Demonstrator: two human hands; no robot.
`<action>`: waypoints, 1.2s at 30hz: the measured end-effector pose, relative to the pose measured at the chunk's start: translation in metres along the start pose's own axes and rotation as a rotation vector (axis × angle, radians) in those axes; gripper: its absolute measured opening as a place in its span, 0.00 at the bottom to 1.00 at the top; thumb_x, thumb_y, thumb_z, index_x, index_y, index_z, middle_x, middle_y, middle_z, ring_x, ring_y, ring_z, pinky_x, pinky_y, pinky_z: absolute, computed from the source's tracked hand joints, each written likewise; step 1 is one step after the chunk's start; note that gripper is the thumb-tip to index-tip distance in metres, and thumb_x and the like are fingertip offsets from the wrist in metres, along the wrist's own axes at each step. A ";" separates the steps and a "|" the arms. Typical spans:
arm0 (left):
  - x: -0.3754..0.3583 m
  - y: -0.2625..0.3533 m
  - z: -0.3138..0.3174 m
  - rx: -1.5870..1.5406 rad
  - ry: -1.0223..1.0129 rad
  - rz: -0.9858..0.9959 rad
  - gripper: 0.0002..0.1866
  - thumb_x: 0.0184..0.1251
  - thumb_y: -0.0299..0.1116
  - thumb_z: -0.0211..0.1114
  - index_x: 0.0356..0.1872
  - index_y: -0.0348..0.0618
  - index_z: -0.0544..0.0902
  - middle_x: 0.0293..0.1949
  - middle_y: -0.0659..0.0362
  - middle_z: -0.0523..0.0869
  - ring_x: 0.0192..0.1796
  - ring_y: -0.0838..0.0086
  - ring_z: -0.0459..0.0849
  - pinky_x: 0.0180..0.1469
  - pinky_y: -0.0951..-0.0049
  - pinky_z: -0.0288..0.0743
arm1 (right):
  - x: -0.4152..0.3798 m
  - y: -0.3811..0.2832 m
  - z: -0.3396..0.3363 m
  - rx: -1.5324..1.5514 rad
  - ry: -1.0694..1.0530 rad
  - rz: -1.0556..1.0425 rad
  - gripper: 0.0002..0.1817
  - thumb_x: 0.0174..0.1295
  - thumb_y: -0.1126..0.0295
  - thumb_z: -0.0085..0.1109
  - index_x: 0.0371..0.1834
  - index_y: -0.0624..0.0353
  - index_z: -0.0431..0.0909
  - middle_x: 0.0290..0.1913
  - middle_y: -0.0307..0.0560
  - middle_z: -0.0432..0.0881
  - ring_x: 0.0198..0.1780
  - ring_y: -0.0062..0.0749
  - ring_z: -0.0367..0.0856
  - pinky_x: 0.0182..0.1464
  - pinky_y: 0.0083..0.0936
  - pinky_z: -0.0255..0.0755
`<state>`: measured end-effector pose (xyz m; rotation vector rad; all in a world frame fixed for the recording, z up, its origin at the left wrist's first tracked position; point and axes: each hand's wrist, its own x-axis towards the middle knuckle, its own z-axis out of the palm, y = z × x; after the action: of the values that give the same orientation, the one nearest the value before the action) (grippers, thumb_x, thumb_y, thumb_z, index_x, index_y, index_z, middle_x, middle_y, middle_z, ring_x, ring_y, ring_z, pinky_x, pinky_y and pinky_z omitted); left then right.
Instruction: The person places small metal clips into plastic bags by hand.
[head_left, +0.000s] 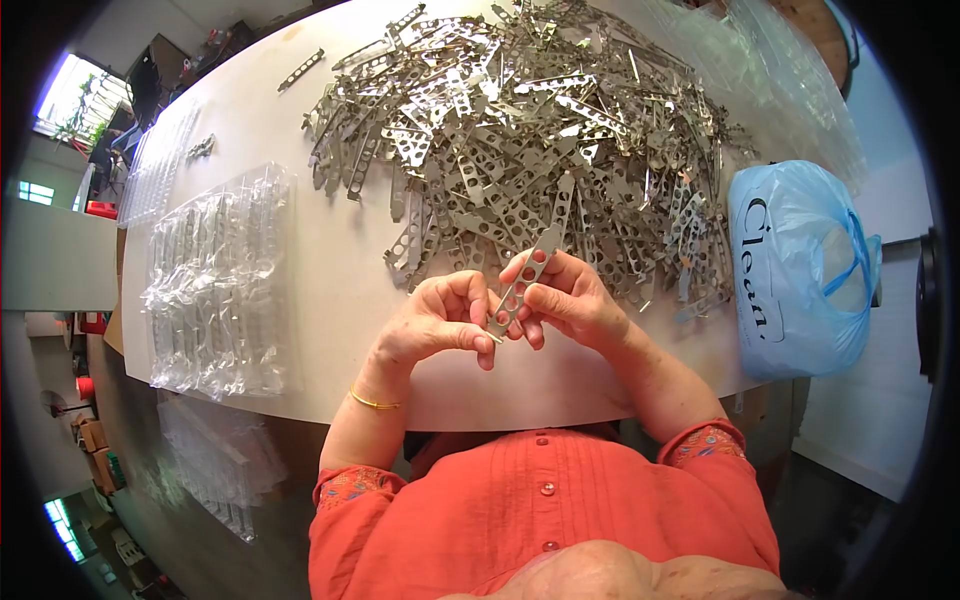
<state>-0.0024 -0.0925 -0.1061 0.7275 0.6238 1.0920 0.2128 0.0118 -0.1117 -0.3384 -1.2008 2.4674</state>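
A flat metal strip with a row of round holes [523, 282] is held at a slant between my two hands, over the front part of the table. My right hand [565, 298] pinches the strip along its middle, thumb on top and fingers behind. At the strip's lower end, my left hand [452, 316] has its fingers curled round a small, thin light-coloured piece [494, 338], too small to name. Just beyond both hands lies a large heap of similar metal strips [500, 130].
Clear plastic trays with wrapped contents [215, 290] lie at the left, near another clear tray [160, 165]. A blue plastic bag [800, 270] stands at the right edge. Clear plastic sheeting [780, 90] covers the back right. A single strip [301, 70] lies left of the heap.
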 end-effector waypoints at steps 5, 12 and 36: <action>0.000 0.004 0.004 -0.014 0.005 -0.013 0.16 0.58 0.24 0.79 0.30 0.39 0.75 0.41 0.46 0.88 0.31 0.68 0.89 0.34 0.71 0.84 | 0.000 0.001 -0.001 0.018 -0.006 0.017 0.15 0.76 0.70 0.55 0.61 0.65 0.73 0.38 0.51 0.84 0.32 0.28 0.84 0.31 0.24 0.81; 0.000 0.002 0.001 -0.007 -0.006 -0.003 0.16 0.58 0.24 0.79 0.30 0.39 0.75 0.41 0.45 0.89 0.31 0.68 0.89 0.34 0.71 0.85 | 0.000 0.000 0.000 0.033 -0.007 0.023 0.16 0.76 0.68 0.56 0.62 0.65 0.73 0.39 0.51 0.84 0.32 0.28 0.84 0.31 0.24 0.81; 0.000 0.000 0.000 -0.012 -0.015 0.025 0.14 0.61 0.23 0.76 0.33 0.39 0.75 0.42 0.48 0.87 0.32 0.67 0.90 0.35 0.72 0.84 | 0.000 0.000 -0.001 0.035 -0.010 0.016 0.17 0.76 0.67 0.56 0.61 0.66 0.73 0.37 0.50 0.84 0.35 0.31 0.85 0.31 0.25 0.81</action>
<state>-0.0024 -0.0927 -0.1064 0.7341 0.5961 1.1115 0.2133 0.0128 -0.1122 -0.3279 -1.1615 2.5030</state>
